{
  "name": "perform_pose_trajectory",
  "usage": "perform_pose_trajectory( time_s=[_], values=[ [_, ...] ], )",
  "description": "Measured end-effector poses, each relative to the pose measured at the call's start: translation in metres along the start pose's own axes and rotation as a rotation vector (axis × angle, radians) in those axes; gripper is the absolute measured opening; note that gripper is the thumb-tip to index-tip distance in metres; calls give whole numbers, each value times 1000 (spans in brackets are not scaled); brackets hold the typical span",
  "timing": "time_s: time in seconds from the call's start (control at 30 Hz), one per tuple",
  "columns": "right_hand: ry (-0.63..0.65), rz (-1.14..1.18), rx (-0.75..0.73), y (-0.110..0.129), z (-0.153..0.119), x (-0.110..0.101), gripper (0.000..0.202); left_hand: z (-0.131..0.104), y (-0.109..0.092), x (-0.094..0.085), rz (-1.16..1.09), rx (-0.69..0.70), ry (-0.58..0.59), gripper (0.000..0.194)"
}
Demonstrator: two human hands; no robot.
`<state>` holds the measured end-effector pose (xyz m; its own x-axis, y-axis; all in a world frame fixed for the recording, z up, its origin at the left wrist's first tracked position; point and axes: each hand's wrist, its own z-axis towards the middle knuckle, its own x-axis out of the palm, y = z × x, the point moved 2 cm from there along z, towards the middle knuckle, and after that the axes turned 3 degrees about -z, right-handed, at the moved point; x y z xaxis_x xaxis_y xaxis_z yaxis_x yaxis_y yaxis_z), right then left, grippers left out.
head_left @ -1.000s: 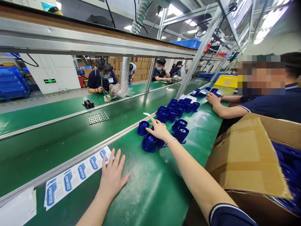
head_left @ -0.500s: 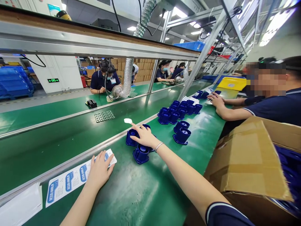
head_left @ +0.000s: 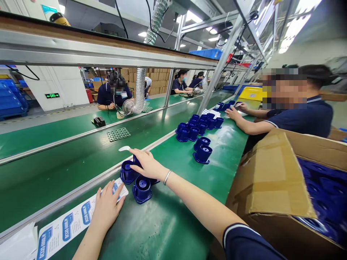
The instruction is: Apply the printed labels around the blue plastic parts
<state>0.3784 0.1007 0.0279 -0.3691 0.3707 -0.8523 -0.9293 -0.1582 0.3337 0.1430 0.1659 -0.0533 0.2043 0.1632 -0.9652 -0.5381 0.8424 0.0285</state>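
My left hand point(head_left: 106, 206) lies flat with its fingers spread, resting on the right end of a sheet of white and blue printed labels point(head_left: 67, 225). Off to its right, my right hand point(head_left: 148, 164) holds a small white label point(head_left: 124, 148) at the tip of its index finger, with the thumb held apart below. That hand is over a small group of dark blue round plastic housings, partly hiding them. A housing in front point(head_left: 142, 185) and a housing on the left point(head_left: 127, 172) show their round tops. Both stand upright on the green belt.
More blue housings point(head_left: 193, 131) stand further along the bench. An open cardboard box point(head_left: 273, 180) with blue parts is at right. A co-worker point(head_left: 295, 115) sits beyond it. White paper point(head_left: 18, 242) lies at lower left. A perforated green panel point(head_left: 118, 134) rests across the metal rail.
My right hand has moved left in the view with the label at its fingertip, and the view has turned slightly right. My left hand stays on the label sheet.
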Motion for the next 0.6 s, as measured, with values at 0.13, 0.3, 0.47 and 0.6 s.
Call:
perform_pose_trajectory(
  time_s=[0.13, 0.3, 0.47, 0.6],
  values=[
    [17, 26, -17, -13, -7, -11, 76, 2, 4, 4, 29, -8, -27, 43],
    [-120, -42, 148, -73, 5, -47, 81, 5, 8, 13, 35, 9, -67, 46],
    [-283, -227, 598, -194, -3, -111, 80, 3, 9, 18, 17, 12, -106, 46],
    [-310, -343, 892, -274, -29, -139, 63, 1, 9, 21, 9, 25, -157, 46]
  ],
)
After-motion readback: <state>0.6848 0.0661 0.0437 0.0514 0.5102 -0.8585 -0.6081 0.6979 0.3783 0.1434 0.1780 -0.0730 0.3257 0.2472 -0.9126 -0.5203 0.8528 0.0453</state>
